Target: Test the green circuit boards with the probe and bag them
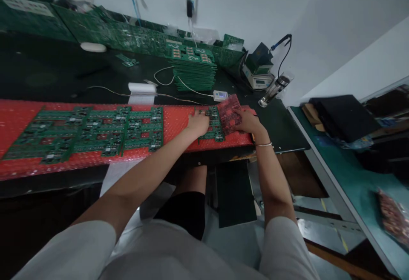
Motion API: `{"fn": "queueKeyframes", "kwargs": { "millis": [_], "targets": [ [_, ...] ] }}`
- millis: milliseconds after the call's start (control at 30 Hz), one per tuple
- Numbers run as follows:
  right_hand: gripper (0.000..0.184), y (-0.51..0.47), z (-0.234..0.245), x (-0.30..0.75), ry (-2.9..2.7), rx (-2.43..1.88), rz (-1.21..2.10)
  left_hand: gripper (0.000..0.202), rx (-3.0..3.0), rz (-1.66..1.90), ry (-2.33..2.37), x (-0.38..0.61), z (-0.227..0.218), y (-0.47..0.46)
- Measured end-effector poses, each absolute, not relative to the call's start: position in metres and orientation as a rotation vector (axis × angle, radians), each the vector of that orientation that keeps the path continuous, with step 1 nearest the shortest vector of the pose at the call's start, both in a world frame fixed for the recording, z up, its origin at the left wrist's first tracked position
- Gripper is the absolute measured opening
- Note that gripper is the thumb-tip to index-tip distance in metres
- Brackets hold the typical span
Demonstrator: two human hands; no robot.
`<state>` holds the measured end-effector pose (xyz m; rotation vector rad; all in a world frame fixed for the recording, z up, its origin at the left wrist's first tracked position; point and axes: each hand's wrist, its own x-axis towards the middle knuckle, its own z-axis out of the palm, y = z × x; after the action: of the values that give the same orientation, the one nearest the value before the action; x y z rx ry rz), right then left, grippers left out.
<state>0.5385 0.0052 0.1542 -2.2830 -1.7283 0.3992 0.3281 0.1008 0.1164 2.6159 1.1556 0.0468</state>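
Observation:
My left hand (198,124) lies over the left part of a green circuit board (216,134), its fingers bent around that side. At the board's right edge, my right hand (249,121) grips a dark red, see-through flap of bubble wrap (229,114) that tilts upward. A board-like pattern shows through the flap; whether a separate board is inside, I cannot tell. Under the green board lies a long strip of red bubble wrap (175,122). Several more green circuit boards (102,131) rest on its left part, side by side.
A tall stack of green boards (193,71) stands behind my hands, near a small white device (220,96) with a cable. To the right are a glass bottle (275,89) and a digital scale (260,81). A white roll (142,87) lies behind the strip. Green board walls line the back.

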Motion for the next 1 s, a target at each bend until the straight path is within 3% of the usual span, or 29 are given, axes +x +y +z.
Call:
{"fn": "queueKeyframes", "kwargs": {
  "millis": [133, 233, 367, 567, 733, 833, 933, 1000],
  "targets": [
    [0.071, 0.015, 0.162, 0.510, -1.925, -2.053, 0.399, 0.045, 2.429, 0.250, 1.347, 0.323, 0.106, 0.093],
    [0.083, 0.026, 0.152, 0.480, -1.983, -1.866, 0.402, 0.055, 2.272, 0.404, 1.429, 0.320, 0.098, 0.098],
    [0.092, 0.039, 0.121, 0.434, -1.916, -1.869, 0.317, 0.042, 2.052, 0.576, 1.364, 0.311, 0.094, 0.113],
    [0.070, 0.043, 0.096, 0.392, -2.012, -2.028, 0.240, 0.030, 1.971, 0.639, 1.310, 0.295, 0.090, 0.120],
    [0.038, 0.032, 0.104, 0.430, -1.934, -1.892, 0.372, 0.029, 2.011, 0.648, 1.229, 0.285, 0.083, 0.111],
    [0.046, 0.025, 0.105, 0.461, -1.578, -2.126, 0.255, 0.039, 2.080, 0.651, 1.198, 0.284, 0.079, 0.104],
    [0.069, 0.025, 0.100, 0.476, -1.529, -2.118, 0.437, 0.043, 2.097, 0.669, 1.189, 0.288, 0.078, 0.098],
    [0.073, 0.028, 0.095, 0.477, -1.561, -1.976, 0.560, 0.044, 2.090, 0.664, 1.178, 0.289, 0.079, 0.096]
  ]
}}
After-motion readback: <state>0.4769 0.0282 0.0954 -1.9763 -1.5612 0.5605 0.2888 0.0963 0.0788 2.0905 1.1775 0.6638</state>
